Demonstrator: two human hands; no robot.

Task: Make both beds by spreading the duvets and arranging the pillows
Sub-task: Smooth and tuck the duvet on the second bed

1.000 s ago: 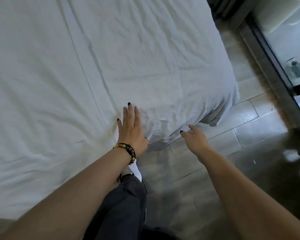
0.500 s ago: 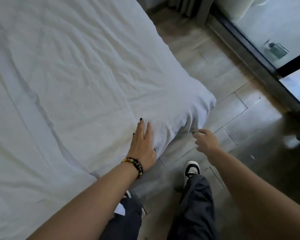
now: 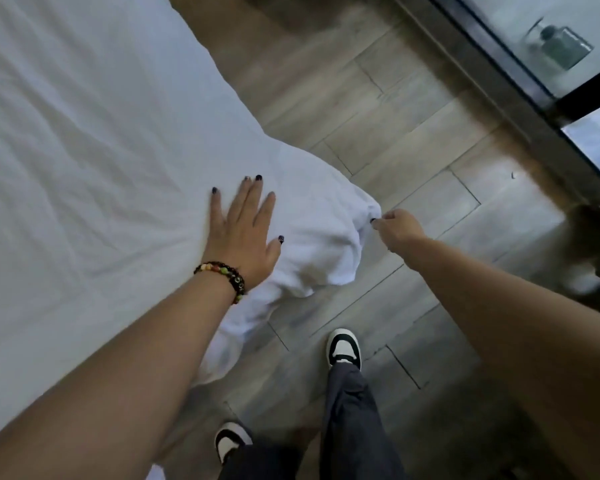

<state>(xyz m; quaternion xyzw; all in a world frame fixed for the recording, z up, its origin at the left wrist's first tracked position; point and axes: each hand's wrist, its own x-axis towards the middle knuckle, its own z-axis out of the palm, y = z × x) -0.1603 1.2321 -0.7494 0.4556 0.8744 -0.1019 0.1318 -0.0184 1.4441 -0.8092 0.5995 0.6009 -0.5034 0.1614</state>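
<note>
I'm looking at a bedroom: a bed under a white duvet (image 3: 101, 140), wood-plank floor (image 3: 395, 133), dark-framed glass door (image 3: 520, 95) alongside.

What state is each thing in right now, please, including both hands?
Duvet: spread on the bed, wrinkled, corner bunched and hanging over the edge.
Left hand: open, flat on the duvet.
Right hand: pinching the duvet corner.
Bracelet: on the left wrist.

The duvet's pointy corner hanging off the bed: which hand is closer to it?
Right. The right hand is pinching the duvet right at its corner. The left hand lies flat on top, farther in from that corner.
</note>
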